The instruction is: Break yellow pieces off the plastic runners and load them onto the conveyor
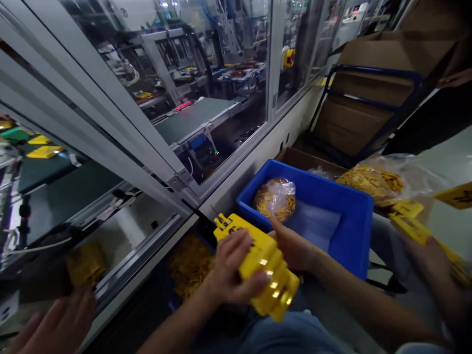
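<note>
Factory floor, glass machine enclosure [206, 73] behind. Left hand [234, 265] clamped on stack of yellow plastic parts [267, 265], right hand [295, 246] gripping other side; blue crate [306, 183] just beyond grip, bagged yellow parts [275, 199] inside.

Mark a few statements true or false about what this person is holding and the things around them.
The left hand and right hand both hold a stack of yellow plastic parts: true.

The blue plastic crate holds a clear plastic bag of small yellow pieces: true.

The crate stands inside the glass machine enclosure: false, it is outside, beside the enclosure's lower wall.

The emergency stop button is green: false, it is red on a yellow box.
</note>
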`<state>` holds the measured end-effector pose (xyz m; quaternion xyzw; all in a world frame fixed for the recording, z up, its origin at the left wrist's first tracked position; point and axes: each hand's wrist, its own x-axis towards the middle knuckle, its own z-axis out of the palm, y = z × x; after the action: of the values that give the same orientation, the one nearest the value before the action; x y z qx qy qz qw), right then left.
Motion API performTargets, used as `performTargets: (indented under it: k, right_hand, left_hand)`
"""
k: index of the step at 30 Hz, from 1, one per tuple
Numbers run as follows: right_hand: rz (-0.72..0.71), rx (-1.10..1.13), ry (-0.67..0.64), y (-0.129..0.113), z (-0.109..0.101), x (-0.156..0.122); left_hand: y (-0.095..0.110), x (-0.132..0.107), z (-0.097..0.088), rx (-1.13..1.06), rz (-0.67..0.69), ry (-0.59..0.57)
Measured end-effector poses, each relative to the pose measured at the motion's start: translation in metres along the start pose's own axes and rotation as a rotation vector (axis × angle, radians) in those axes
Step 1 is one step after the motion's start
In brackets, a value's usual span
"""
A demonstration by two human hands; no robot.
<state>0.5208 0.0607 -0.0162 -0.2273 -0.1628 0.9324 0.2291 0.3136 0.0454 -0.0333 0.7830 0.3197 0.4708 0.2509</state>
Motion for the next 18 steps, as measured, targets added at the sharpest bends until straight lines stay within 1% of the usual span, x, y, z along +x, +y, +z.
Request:
performTargets:
  k: [1,2,3,4,5,7,8,9,10,11,13,15,17,18]
  right_hand:
    - [0.016,0.041,-0.008,-0.007,-0.001,-0.003]
    - [0.046,0.065,-0.001,-0.013,-0.004,-0.007]
    - [0.087,0.078,0.01,-0.017,-0.008,-0.011]
    - [0.129,0.085,0.025,-0.021,-0.014,-0.016]
    - [0.159,0.084,0.05,-0.024,-0.022,-0.02]
    - [0.137,0.047,0.145,-0.033,-0.042,-0.03]
    - [0.088,0.017,0.208,-0.039,-0.054,-0.036]
    - [0.033,-0.017,0.27,-0.047,-0.066,-0.042]
    - [-0.008,-0.055,0.326,-0.056,-0.077,-0.05]
    - [-0.026,-0.093,0.371,-0.066,-0.087,-0.058]
    - [0.014,-0.137,0.454,-0.086,-0.104,-0.074]
    - [0.106,-0.157,0.566,-0.1,-0.117,-0.086]
    - [0.198,-0.169,0.667,-0.105,-0.126,-0.09]
    - [0.25,-0.191,0.701,-0.103,-0.129,-0.089]
  left_hand:
    - [0.004,0.01,0.004,-0.097,-0.035,-0.101]
    - [0.008,0.019,0.01,-0.219,-0.112,-0.203]
    - [0.012,0.028,0.018,-0.328,-0.201,-0.286]
    - [0.015,0.035,0.027,-0.378,-0.252,-0.343]
    - [0.017,0.041,0.037,-0.376,-0.239,-0.381]
    - [0.017,0.048,0.057,-0.254,-0.065,-0.416]
    - [0.016,0.048,0.066,-0.154,0.021,-0.405]
    - [0.014,0.046,0.073,-0.048,0.074,-0.372]
    - [0.011,0.041,0.078,0.05,0.089,-0.324]
    - [0.008,0.035,0.08,0.133,0.075,-0.263]
    - [0.001,0.015,0.077,0.237,-0.009,-0.128]
    - [-0.008,-0.01,0.065,0.286,-0.14,-0.023]
    - [-0.018,-0.039,0.048,0.332,-0.296,0.049]
    - [-0.023,-0.054,0.038,0.355,-0.365,0.076]
